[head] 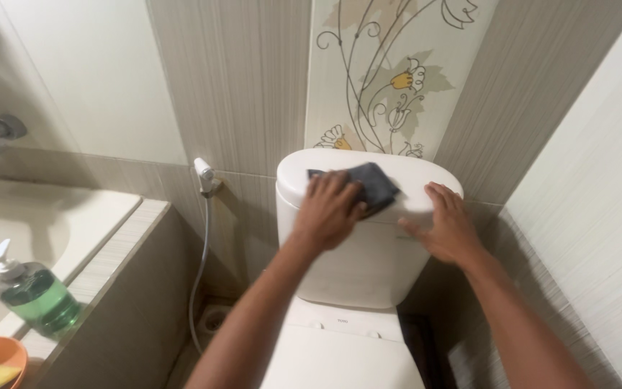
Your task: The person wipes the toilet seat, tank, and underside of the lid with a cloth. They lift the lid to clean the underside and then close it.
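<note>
On the cistern lid [412,189], dark cloth [372,186] under flat left fingers [332,189]; right fingers [440,198] spread, empty.

Two bare forearms enter from the lower edge of the frame, each ending in an uncovered hand: left hand [330,212] and right hand [446,227]. No sleeve, glove, watch, ring or bracelet shows on either limb. Both arms are slender, uncovered from elbow to fingertips; fingernails appear short and unpainted.
</note>
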